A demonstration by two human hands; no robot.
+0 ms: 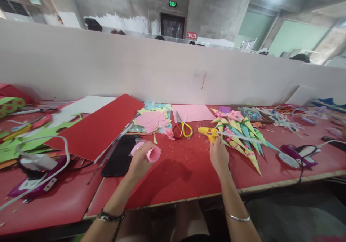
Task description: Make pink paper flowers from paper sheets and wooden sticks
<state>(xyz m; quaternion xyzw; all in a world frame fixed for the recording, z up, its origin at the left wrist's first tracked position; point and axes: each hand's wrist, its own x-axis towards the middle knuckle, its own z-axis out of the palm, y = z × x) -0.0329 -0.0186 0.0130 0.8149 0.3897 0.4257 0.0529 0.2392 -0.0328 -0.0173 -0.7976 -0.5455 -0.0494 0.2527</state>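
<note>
My left hand (pixel 141 158) is wrapped round a rolled piece of pink paper (pixel 154 154), its round open end facing right. In my right hand (pixel 218 155) is a yellow hot glue gun (pixel 208 132), nozzle pointing left, with a long whitish glue stick (pixel 240 136) running out of its back. Between the hands and farther off lie scissors (pixel 184 126) with a yellow and red handle. A small pink paper flower (pixel 169 133) rests beside them. Right of the glue gun is a pile of yellow and blue paper cones (pixel 244 135) with pink and green trim.
A black phone (pixel 120 157) lies by my left hand. Red board (pixel 105 126), pink scraps (pixel 152 121) and a pink sheet (pixel 193 112) are farther back. Purple power strips (pixel 297 156) with cables sit at both sides. A white partition (pixel 135 69) stands behind the red table.
</note>
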